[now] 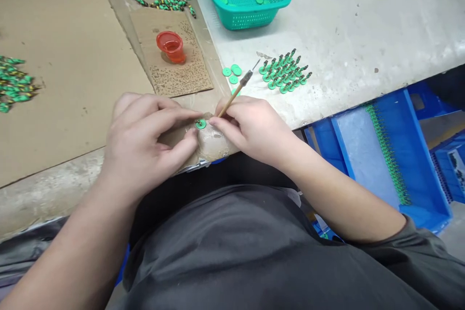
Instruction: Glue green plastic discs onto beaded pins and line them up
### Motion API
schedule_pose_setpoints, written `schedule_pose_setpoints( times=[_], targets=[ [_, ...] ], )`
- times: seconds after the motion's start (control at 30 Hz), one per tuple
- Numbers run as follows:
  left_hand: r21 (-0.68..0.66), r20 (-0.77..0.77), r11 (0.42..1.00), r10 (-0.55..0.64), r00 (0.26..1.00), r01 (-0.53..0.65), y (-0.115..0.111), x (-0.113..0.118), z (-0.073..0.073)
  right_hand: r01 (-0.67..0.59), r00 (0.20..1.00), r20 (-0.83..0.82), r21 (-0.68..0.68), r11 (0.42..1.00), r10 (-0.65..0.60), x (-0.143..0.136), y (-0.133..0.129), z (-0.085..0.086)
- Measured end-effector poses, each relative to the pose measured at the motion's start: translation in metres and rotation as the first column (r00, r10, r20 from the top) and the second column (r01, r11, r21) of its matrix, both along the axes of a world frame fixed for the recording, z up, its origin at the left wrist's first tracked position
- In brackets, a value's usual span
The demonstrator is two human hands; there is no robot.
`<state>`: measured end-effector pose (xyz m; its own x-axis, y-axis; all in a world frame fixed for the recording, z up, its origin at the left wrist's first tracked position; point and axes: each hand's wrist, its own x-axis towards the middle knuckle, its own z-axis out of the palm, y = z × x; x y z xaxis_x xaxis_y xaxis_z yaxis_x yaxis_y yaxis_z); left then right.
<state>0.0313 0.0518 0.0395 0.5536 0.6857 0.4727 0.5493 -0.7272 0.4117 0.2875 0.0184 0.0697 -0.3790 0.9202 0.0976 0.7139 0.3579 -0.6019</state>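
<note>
Nearest you, at the front edge of the counter (345, 19), the green disc (201, 124) lies between your two hands, a small dark piece on it. Your left hand (145, 131) has its grip part-way open, thumb and forefinger tips either side of the disc; you cannot tell from here whether they press on it. Your right hand (250, 123) has its grip closed on the wooden handle of a thin-tipped tool (231, 101), which points up and away from you, its thumb tip close by the disc.

The disc looks very light and fairly stiff, probably plastic, so it likely skids at a nudge. Take it by the rim, thumb and forefinger opposite each other, with little force. The dark piece looks slim and easily bent or knocked over; keep your fingertips low and off its top. The tool seems light and rigid, best held low on the handle, clear of its fine tip.

Just beyond, loose green discs (233, 79) lie flat, beside a cluster of upright figures (285, 72) that would probably topple if brushed. The red cup (170, 47) stands on speckled cardboard (181, 77); it seems light enough to tip, so steady it round the wall. Farther off sits the teal basket (236, 19), with discs inside.
</note>
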Motion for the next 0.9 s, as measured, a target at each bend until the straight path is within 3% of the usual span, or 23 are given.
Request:
schedule_pose_setpoints(
  times=[0.27, 0.9],
  targets=[
    [-0.015, 0.025, 1.000, -0.020, 0.999, 0.020, 0.000, 0.001, -0.002, -0.062, 0.966, -0.239, 0.167, 0.984, 0.101, 0.000, -0.001, -0.019],
    [-0.006, 0.017, 1.000, -0.004, 1.000, 0.004, 0.000, -0.002, -0.011, -0.063, 0.985, -0.147, 0.197, 0.978, 0.093, -0.009, 0.001, -0.020]
  ],
)
